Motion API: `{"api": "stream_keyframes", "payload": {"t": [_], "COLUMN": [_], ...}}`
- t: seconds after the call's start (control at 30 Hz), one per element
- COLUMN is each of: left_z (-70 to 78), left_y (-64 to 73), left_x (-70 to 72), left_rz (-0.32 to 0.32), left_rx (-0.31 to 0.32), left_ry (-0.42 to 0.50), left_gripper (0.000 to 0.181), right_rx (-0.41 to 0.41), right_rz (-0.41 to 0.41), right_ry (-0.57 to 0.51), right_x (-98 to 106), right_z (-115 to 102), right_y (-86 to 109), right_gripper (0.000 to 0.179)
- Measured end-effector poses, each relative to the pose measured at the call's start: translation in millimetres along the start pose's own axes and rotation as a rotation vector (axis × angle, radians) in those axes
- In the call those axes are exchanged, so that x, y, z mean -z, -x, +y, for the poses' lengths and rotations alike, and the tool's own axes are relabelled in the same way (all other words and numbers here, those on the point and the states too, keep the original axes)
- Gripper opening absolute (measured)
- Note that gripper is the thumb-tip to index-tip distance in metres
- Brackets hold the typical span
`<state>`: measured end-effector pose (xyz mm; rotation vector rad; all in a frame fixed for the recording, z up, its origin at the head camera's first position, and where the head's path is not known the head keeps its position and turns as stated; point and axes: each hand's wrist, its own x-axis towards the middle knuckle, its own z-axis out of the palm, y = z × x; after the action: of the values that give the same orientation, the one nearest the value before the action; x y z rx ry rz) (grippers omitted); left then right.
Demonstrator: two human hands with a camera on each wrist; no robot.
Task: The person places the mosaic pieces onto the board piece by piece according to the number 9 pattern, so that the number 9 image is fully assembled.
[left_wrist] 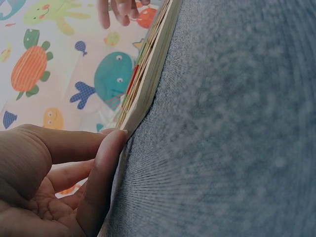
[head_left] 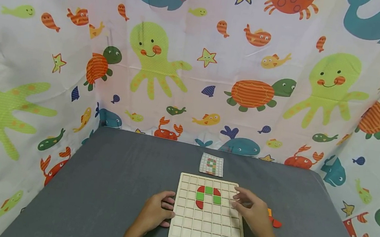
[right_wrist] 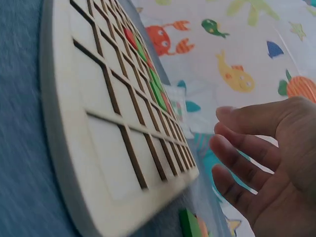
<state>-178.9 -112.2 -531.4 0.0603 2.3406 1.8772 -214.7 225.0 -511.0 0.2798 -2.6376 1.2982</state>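
A wooden grid board (head_left: 208,231) lies flat on the grey table (head_left: 96,182). Several red and green tiles (head_left: 208,196) sit in its upper cells, forming an arch. My left hand (head_left: 161,209) rests on the table, and its fingertips (left_wrist: 112,143) touch the board's left edge (left_wrist: 148,64). My right hand (head_left: 248,208) hovers over the board's right side with its fingers relaxed and apart, holding nothing. In the right wrist view that hand (right_wrist: 247,158) sits just off the board (right_wrist: 113,113), not touching it.
A small pattern card (head_left: 211,164) lies behind the board. Loose orange and red pieces (head_left: 274,221) lie on the table right of the board, and a green one (right_wrist: 190,224) shows in the right wrist view. Sea-animal cloth (head_left: 195,75) walls in the table on three sides.
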Motion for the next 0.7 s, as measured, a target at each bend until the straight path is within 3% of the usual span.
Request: {"api": "stream_keyframes", "payload": {"t": [0.3,0.57,0.7], "left_z": [2.3,2.2,1.5], "left_y": [0.8,0.9,0.8], "left_x": [0.9,1.0,0.9], "left_rz": [-0.006,-0.005,-0.005], "left_rx": [-0.003,-0.007,-0.013], "left_ry": [-0.002,0.007,0.010], "left_gripper": [0.066,0.067,0.067], "right_rx": [-0.058,-0.055,-0.100], "right_rz": [-0.027,-0.038,-0.052], "right_ry": [0.018,0.076,0.086], "right_x": [22.3,35.6,40.9], "right_z": [18.1,31.3,36.4], "right_y": [3.6,5.5,7.1], "right_gripper": [0.053,0.058,0.061]}}
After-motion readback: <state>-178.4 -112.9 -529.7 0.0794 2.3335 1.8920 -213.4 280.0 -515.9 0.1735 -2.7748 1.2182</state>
